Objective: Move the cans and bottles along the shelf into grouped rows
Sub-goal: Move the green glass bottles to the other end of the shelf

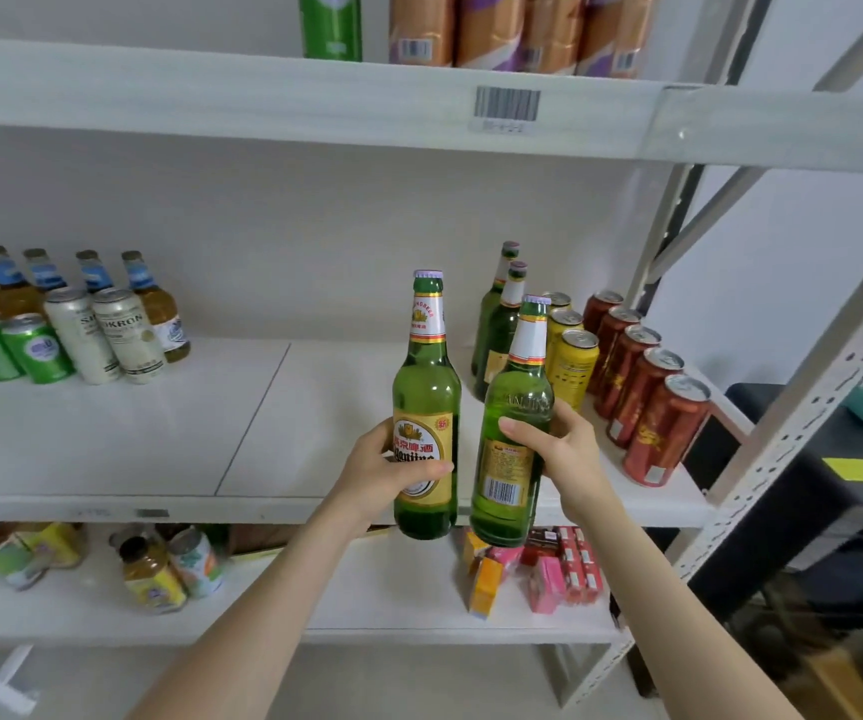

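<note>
left hand (385,472) gripping, right hand (567,459) gripping

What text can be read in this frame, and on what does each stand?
"OKRON": white can.
"南京啤酒", "新": left bottle, yellow label.
"ANJIN", embossed: right bottle, glass.
Number on the shelf tag, under its barcode: too blurred.
Red cans, yellow cans, green cans: too blurred to read.

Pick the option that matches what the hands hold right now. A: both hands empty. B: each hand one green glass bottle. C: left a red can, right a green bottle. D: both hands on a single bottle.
B: the left hand grips the first green bottle at its label, and the right hand grips the second green bottle.
</note>
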The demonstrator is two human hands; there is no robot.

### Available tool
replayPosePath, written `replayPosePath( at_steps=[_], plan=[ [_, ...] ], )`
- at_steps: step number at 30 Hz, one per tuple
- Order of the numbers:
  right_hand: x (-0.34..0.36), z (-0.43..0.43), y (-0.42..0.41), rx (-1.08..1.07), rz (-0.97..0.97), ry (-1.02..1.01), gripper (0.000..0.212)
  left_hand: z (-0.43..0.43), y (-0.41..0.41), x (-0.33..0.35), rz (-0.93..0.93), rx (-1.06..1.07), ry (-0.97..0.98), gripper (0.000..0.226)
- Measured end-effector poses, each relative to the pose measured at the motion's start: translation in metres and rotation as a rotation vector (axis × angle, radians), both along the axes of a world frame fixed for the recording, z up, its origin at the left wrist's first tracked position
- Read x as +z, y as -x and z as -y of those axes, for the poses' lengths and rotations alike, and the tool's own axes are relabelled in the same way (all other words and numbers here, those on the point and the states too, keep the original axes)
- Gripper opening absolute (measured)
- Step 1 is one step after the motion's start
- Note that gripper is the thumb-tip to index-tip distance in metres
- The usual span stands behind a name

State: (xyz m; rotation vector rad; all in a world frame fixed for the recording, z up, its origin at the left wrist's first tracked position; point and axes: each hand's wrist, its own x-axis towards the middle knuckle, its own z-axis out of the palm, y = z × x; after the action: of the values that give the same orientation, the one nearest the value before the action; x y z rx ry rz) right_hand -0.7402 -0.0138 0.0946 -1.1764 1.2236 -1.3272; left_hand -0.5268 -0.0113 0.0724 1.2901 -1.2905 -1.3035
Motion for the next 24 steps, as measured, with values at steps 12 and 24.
replayPosePath(
  at_steps=[12,24],
  plan=[
    [-0.002,0.063,0.056,-0.018,0.004,0.063,0.041,0.061,0.060,0.001,0.068,0.022,0.016,0.056],
    [-0.039,0.147,0.040,-0.039,-0.041,0.118,0.050,0.130,0.047,-0.038,0.065,0.070,0.014,0.057]
  ],
)
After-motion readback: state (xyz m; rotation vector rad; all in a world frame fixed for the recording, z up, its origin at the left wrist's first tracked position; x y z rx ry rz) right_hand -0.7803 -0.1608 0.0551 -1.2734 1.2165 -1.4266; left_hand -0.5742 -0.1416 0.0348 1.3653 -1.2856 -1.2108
